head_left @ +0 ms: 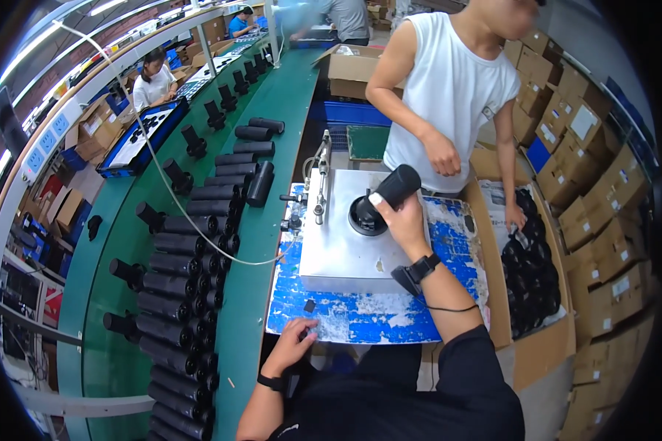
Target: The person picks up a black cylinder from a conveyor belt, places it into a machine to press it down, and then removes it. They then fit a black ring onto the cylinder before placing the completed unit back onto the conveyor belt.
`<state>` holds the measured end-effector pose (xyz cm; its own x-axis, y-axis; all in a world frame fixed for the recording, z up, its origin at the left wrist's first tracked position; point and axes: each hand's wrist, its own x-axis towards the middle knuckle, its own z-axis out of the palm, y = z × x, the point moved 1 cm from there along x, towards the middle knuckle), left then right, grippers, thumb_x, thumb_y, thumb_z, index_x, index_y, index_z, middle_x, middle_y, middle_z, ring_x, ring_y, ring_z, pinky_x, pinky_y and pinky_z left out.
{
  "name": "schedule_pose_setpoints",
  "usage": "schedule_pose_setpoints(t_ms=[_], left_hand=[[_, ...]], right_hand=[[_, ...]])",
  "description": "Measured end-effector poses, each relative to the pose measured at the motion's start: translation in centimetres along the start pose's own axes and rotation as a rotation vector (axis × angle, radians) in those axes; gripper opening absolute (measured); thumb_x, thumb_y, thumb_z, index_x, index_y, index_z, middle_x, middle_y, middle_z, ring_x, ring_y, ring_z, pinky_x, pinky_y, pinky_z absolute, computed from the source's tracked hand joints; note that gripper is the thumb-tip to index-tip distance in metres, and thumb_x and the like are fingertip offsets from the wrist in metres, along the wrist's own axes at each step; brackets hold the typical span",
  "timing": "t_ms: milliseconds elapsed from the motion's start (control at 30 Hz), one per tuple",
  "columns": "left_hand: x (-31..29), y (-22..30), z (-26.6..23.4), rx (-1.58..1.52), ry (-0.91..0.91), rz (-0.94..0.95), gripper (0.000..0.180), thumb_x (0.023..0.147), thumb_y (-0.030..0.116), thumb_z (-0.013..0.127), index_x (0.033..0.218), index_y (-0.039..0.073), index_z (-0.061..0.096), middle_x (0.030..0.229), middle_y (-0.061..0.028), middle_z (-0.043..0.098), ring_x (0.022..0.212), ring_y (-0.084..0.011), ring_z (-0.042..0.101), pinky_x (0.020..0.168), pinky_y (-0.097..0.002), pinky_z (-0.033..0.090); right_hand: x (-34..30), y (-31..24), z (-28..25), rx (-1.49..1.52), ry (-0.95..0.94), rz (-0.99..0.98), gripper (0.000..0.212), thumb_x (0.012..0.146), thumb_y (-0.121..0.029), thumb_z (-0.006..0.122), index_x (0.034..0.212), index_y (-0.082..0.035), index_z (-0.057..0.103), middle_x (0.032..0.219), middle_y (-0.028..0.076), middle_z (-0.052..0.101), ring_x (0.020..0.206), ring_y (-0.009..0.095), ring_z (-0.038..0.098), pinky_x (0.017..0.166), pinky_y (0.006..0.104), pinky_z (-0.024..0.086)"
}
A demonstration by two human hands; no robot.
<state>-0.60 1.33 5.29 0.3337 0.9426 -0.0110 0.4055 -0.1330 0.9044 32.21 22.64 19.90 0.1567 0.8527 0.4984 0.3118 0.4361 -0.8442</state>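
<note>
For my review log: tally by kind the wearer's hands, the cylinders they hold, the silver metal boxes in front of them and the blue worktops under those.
Hands: 2 (left hand, right hand)
Held black cylinder: 1
Silver metal box: 1
Worn blue worktop: 1
Total: 5

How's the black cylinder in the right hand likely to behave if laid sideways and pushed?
The black cylinder would probably roll, since its body looks round. It seems stiff: its outline looks straight in the grip of the right hand. Its smooth-looking wall might slip somewhat.
</note>
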Motion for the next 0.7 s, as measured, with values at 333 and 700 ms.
schedule_pose_setpoints(t_ms=[333, 700], left_hand=[[-0.5, -0.2, -0.2, 0.0, 0.002, 0.04, 0.033, 0.099, 0.017, 0.071, 0.13, 0.005, 0.071, 0.125, -0.0133, 0.07, 0.123, -0.0342, 0.061, 0.11, -0.0428, 0.045], [-0.3, 0.0, -0.1, 0.03, 0.029, 0.067, 0.032, 0.099, 0.015, 0.071, 0.129, 0.005, 0.071, 0.125, -0.0132, 0.07, 0.123, -0.0344, 0.061, 0.11, -0.0427, 0.045]], right_hand=[[1.3, -4.5, 1.4, -0.587, -0.099, 0.161, 0.079, 0.075, -0.043, 0.094, 0.135, -0.005, 0.059, 0.111, 0.019, 0.077, 0.103, 0.039, 0.076, 0.09, 0.0459, 0.059], [0.9, -2.8, 3.5, -0.723, -0.006, 0.183, 0.079, 0.069, -0.049, 0.095, 0.125, -0.006, 0.06, 0.108, 0.022, 0.076, 0.102, 0.044, 0.074, 0.09, 0.0511, 0.058]])
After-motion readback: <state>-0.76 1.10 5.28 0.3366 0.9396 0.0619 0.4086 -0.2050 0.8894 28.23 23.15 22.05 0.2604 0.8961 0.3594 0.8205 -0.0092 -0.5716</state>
